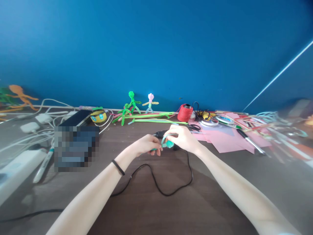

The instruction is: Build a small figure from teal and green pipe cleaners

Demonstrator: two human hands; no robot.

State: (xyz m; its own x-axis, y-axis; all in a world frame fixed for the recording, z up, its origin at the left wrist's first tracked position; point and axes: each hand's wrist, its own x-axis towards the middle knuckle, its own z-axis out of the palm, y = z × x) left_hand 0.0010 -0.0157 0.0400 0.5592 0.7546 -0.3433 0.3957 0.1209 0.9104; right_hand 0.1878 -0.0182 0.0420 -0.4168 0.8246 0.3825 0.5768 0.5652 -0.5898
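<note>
Brown desk (171,195) under blue wall: left hand (146,145) and right hand (182,137) both pinch a teal pipe cleaner (167,142) just in front of the red spool (185,113); looks light, bendy, best gripped near its ends.

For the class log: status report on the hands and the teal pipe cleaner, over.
Left hand and right hand both pinching teal pipe cleaner above the table. Black cord loops below, hot glue gun just behind. Nothing blocking.
</note>
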